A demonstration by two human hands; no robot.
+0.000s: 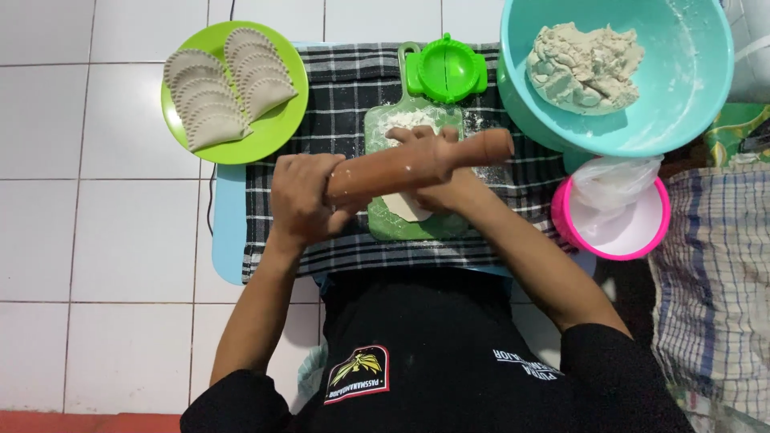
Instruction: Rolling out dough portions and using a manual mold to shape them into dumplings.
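Our left hand [301, 200] and right hand [437, 172] wrap fingers round the rolling pin [417, 164] | flat dough [405, 207] mostly hidden underneath | green board [417, 228] half covered

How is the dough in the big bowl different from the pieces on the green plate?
The bowl dough is one rough, lumpy mass; the plate pieces are flat, shaped half-moons with crimped edges. The mass sits alone in the teal bowl; the pieces overlap in a stack on the plate. Both look pale beige.
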